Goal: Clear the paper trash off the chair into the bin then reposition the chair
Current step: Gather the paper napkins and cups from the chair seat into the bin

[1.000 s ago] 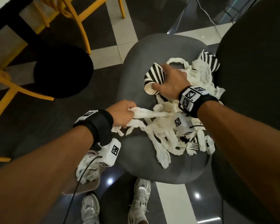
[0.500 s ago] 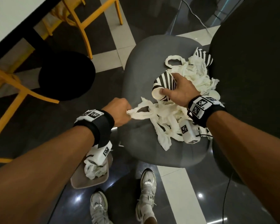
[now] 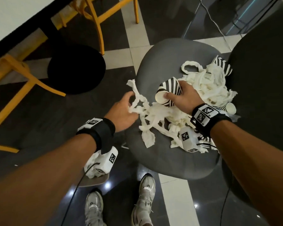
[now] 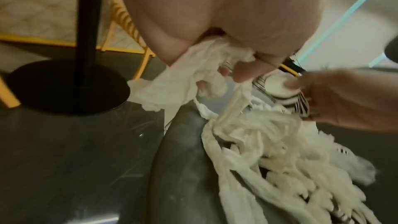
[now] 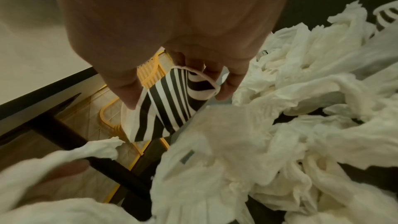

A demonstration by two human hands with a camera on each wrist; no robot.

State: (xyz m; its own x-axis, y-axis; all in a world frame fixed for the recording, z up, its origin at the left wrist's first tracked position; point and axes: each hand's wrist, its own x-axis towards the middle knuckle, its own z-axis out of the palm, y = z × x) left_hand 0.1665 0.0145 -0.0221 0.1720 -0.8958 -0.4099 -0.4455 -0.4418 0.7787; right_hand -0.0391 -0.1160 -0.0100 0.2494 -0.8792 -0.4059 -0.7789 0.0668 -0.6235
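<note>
From the head view, the grey chair stands before the person, and on its seat lies a heap of white paper strips mixed with striped cups. The left hand is at the left edge of the seat, its fingers curled round a twisted strip that rises above the hand and runs back into the heap. The right hand is closed on a black-and-white striped cup, which lies on its side with the white bottom toward the left hand. A second striped cup lies at the far side of the heap, near the dark chair back. On the floor just under the left wrist stands a brown bin with white paper inside. A black round table base and yellow chair legs are further left, and two white shoes are below.

In the left wrist view, the fingers of the left hand hold crumpled white paper, and long strips hang from it down to the seat. The right hand is near, the thumb on the cup's white bottom.

In the right wrist view, the thumb and fingers of the right hand pinch the striped cup from both sides. White paper fills the lower and right part, partly blurred.
</note>
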